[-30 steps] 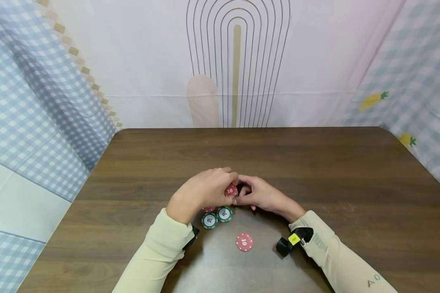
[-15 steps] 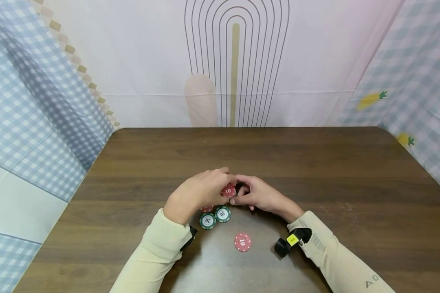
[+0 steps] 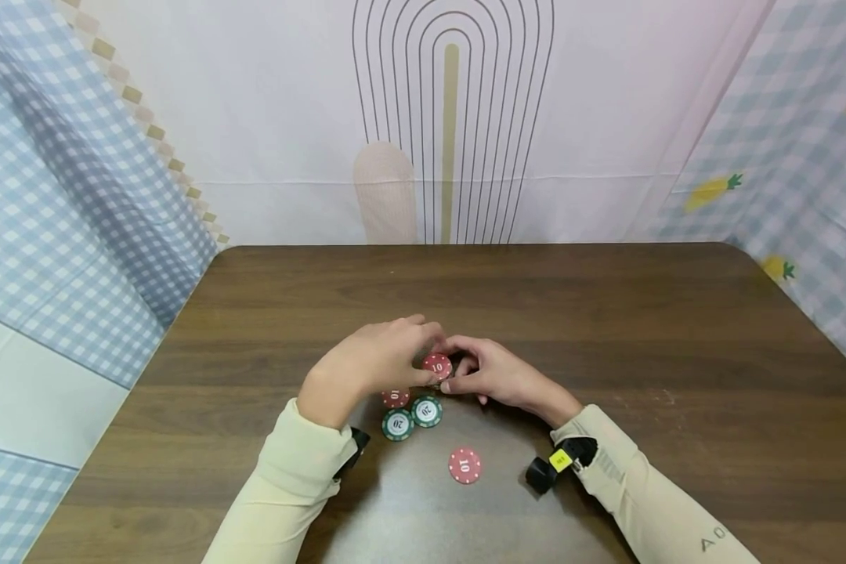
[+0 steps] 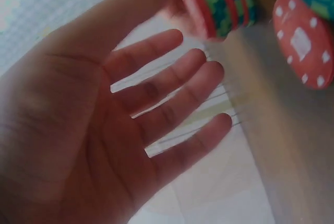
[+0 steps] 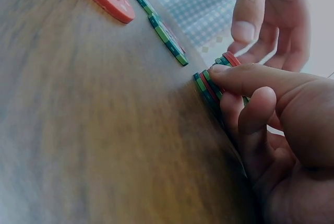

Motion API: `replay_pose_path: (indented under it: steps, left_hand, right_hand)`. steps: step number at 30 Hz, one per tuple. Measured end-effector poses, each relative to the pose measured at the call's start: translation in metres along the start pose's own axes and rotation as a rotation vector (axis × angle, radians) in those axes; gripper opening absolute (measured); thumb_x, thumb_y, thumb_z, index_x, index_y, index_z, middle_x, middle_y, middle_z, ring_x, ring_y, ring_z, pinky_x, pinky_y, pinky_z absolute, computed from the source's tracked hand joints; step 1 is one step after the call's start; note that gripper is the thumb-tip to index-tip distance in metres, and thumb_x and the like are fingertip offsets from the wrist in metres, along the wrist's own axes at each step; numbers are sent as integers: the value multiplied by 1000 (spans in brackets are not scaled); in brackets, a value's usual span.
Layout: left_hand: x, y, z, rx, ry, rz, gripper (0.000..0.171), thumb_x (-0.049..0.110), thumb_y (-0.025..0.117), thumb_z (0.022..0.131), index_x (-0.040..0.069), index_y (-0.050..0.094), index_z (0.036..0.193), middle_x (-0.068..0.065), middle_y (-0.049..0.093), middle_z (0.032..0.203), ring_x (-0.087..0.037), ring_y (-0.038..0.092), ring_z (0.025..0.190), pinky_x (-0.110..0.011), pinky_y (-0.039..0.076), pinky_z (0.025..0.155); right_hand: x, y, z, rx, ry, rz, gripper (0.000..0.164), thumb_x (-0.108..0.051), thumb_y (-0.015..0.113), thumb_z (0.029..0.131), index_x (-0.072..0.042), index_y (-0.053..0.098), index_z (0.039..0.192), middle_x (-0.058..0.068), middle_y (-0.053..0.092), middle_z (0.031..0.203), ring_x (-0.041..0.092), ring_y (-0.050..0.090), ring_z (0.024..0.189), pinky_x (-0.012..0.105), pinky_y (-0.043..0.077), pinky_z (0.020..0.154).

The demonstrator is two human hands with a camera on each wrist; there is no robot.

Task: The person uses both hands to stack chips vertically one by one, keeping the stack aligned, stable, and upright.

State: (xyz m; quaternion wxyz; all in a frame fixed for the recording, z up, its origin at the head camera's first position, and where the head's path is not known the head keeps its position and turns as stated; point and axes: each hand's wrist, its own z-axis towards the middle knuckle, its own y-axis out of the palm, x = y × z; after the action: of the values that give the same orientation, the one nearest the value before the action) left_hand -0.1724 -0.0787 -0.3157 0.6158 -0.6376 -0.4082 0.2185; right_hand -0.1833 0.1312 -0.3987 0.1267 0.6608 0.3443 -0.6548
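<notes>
A short stack of poker chips (image 3: 437, 366), red on top, stands mid-table between the hands. Its layered red and green edges (image 4: 229, 2) show in the left wrist view. The right hand (image 3: 504, 377) pinches the stack from the right between thumb and fingers; in the right wrist view its thumb (image 5: 250, 78) lies along the chips. On the other side is the left hand (image 3: 366, 362), fingers extended and spread, with nothing held. In the left wrist view the left palm (image 4: 104, 130) faces the camera, apart from the stack.
Near the left hand lie a red 10 chip (image 3: 395, 398) and two green 20 chips (image 3: 398, 424). Another red 10 chip (image 3: 464, 465) lies closer to the front of the brown table (image 3: 571, 298). Patterned cloth (image 3: 289, 117) hangs behind.
The left hand has let go of the stack and drawn back slightly left, its fingers opening. More of the red chip beneath it shows. The right hand has kept its pinch.
</notes>
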Motion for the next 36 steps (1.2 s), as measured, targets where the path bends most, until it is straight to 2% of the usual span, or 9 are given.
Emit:
replay_pose_path:
  steps: [5,7,9,11,14,16,20,28,36]
  left_hand:
    - [-6,-10,-9,-86,-159,-10,48,32,77,86,18,60,129,0,64,119,-20,62,108,-45,50,88]
    - [-7,-12,-11,-133,-234,-4,43,32,79,84,16,63,121,0,65,109,-21,63,101,-46,51,85]
    - [-8,-13,-12,-180,-307,-2,33,36,79,84,14,67,105,0,66,95,-21,62,89,-44,50,79]
    - [-7,-13,-12,-219,-378,2,31,41,77,84,14,66,90,0,64,84,-21,60,80,-42,50,75]
    - [-6,-11,-11,-243,-456,-8,36,46,75,85,12,65,77,-2,63,79,-21,59,75,-40,50,72]
    - [-4,-10,-11,-245,-488,-35,36,45,75,85,11,65,77,-3,63,79,-21,59,74,-38,50,71]
    - [0,-5,-10,-257,-518,-98,32,38,80,80,10,65,77,-4,64,81,-20,58,73,-37,50,69]
    - [5,2,-8,-269,-487,-100,16,18,76,80,9,64,74,-4,63,80,-20,56,73,-36,48,66]
    - [7,4,-6,-285,-470,-97,12,13,73,80,8,64,76,-5,63,82,-20,55,71,-35,46,64]
  right_hand:
    - [-2,1,0,7,6,-11,46,-9,77,85,-12,59,128,4,64,72,10,48,50,26,42,41]
    - [-2,1,0,10,8,-15,46,-10,77,85,-13,60,127,4,63,71,10,47,49,26,42,41]
    - [-2,1,1,11,11,-23,46,-10,77,85,-15,60,127,4,63,71,10,46,48,26,42,41]
    - [-2,0,1,14,14,-32,46,-11,78,85,-15,60,127,5,63,70,10,46,48,26,42,42]
    - [-1,-1,2,14,16,-34,45,-12,78,85,-15,60,126,6,62,70,10,46,47,26,41,42]
    - [0,-1,2,11,15,-30,46,-12,78,85,-15,60,127,6,63,70,10,46,48,26,41,42]
    - [0,-1,2,10,17,-22,46,-12,78,85,-15,60,126,6,63,69,9,46,47,25,41,42]
    - [-1,2,1,12,20,-30,45,-13,78,85,-19,60,126,7,63,68,10,45,46,27,42,41]
    - [1,1,0,16,26,-44,45,-13,78,85,-21,60,126,5,62,68,11,46,46,28,43,42]
